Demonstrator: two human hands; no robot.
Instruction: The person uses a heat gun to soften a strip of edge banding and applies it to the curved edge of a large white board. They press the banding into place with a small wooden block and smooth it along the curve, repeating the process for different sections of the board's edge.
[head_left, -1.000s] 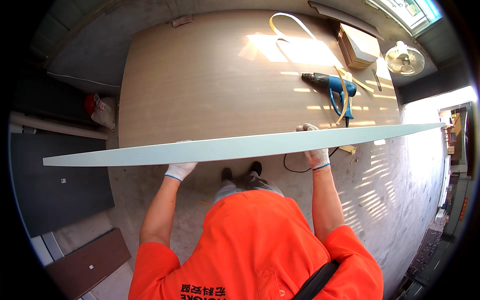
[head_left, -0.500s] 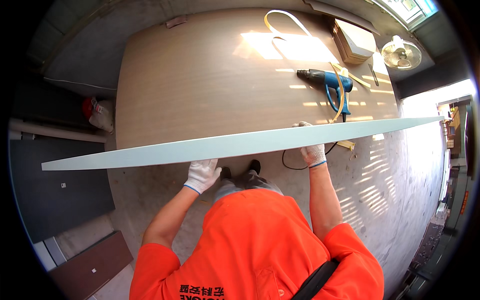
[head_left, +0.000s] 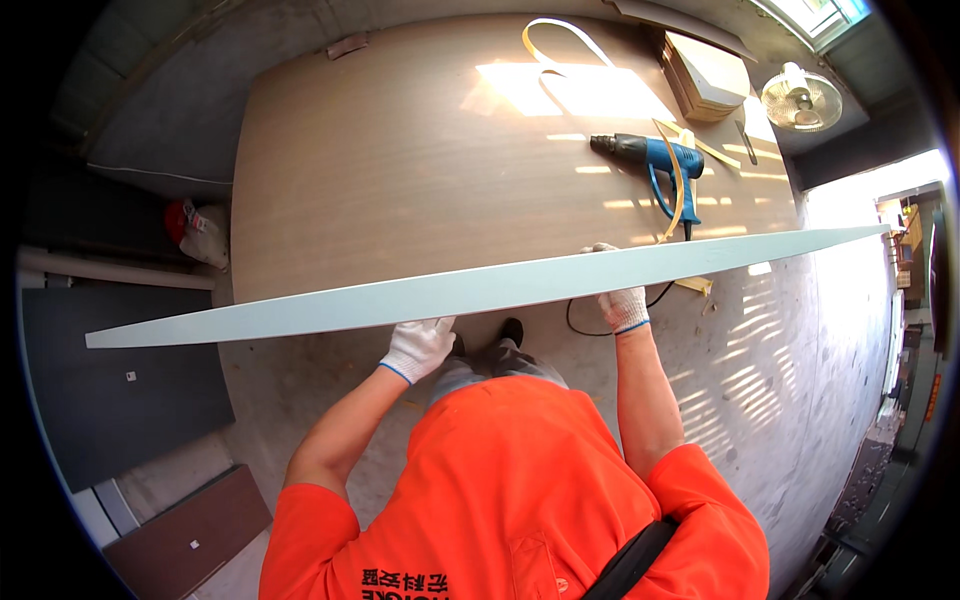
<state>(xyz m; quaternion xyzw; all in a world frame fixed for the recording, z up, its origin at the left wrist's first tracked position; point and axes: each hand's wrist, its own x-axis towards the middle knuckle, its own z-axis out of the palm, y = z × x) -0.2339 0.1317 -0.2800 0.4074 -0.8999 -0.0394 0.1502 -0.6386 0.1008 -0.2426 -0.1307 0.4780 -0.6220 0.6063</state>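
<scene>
A long, narrow pale blue-green board (head_left: 480, 285) runs crosswise in front of me, at the near edge of the worktable. My right hand (head_left: 622, 305), in a white knit glove, grips it right of the middle, with fingertips showing over the far side. At the near side, left of the middle, my gloved left hand (head_left: 417, 350) is closed against the board; its fingers are partly hidden under it. Beyond my right hand a blue and black heat gun (head_left: 655, 160) lies on the table, a yellowish edging strip (head_left: 679, 180) looped across its handle.
The wood-toned worktable (head_left: 400, 170) carries a stack of brown panels (head_left: 700, 75) at the far right, near a fan (head_left: 802, 98). Another strip (head_left: 565, 24) curls at the back. Dark panels (head_left: 120, 380) stand at left. A black cord (head_left: 585, 331) hangs near my right hand.
My left hand has shifted slightly right along the board's near side. The board's left end has dipped a little toward me and its right end has risen slightly in view.
</scene>
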